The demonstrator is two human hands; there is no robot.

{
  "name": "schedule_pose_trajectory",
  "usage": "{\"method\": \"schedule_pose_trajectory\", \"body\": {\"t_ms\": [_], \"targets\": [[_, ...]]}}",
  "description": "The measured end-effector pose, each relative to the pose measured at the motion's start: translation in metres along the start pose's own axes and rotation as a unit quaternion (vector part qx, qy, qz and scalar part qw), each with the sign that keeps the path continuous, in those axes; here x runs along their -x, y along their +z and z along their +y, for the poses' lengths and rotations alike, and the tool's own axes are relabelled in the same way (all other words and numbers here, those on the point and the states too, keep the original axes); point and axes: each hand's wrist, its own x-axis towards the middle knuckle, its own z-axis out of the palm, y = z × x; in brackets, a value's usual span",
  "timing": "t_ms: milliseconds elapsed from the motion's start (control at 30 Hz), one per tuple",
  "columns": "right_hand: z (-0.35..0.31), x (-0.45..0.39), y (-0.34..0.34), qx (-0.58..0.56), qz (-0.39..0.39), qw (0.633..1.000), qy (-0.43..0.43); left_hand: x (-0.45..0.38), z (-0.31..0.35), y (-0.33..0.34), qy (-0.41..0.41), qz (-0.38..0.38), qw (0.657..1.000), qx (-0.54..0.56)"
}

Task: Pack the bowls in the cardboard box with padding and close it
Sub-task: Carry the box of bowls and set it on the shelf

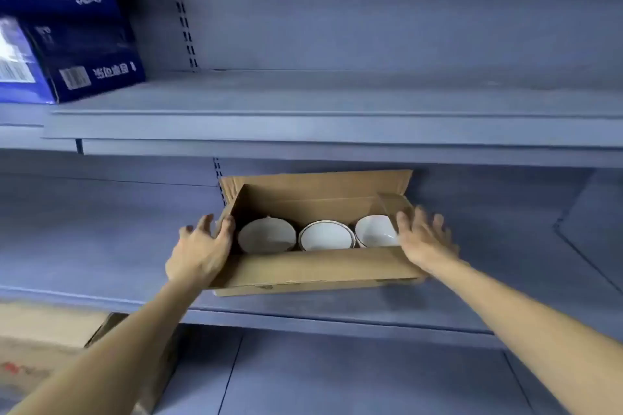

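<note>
An open cardboard box (313,266) sits on the middle shelf (101,246) of a grey-blue rack, three white bowls (326,235) side by side inside it, flaps standing up. The left hand (199,251) grips the box's left end flap, thumb curled over its edge. The right hand (425,239), fingers spread, presses against the right end. Dark blue packages (64,27) are stacked on the upper shelf (337,101); another carton (40,347) sits lower left.

we see blue printed cartons (77,54) stacked at the left of the upper grey shelf (337,111), and another cardboard carton (43,344) at lower left.
</note>
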Motion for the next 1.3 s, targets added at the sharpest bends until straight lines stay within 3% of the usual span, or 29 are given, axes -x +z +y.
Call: {"method": "schedule_pose_trajectory", "body": {"t_ms": [133,333,567,667,867,1300], "targets": [[0.006,-0.022,0.008,-0.016,-0.054,0.997,0.049,-0.022,0.017,0.018,-0.058,-0.057,0.995,0.064],[0.013,-0.038,0.008,-0.001,-0.083,0.996,0.026,-0.033,0.002,0.034,-0.076,-0.079,0.993,0.042],[0.014,-0.025,0.013,-0.028,-0.028,0.998,0.058,-0.030,0.004,0.043,-0.118,-0.047,0.992,0.027],[0.019,-0.014,-0.001,-0.046,-0.057,0.994,0.080,-0.020,0.008,0.039,-0.118,-0.053,0.991,0.021],[0.055,0.028,-0.058,-0.018,-0.113,0.984,0.140,0.030,0.046,0.030,-0.094,-0.085,0.992,-0.011],[0.262,0.173,-0.257,-0.084,0.039,0.928,0.361,0.223,0.252,0.054,0.052,-0.246,0.968,-0.017]]}}
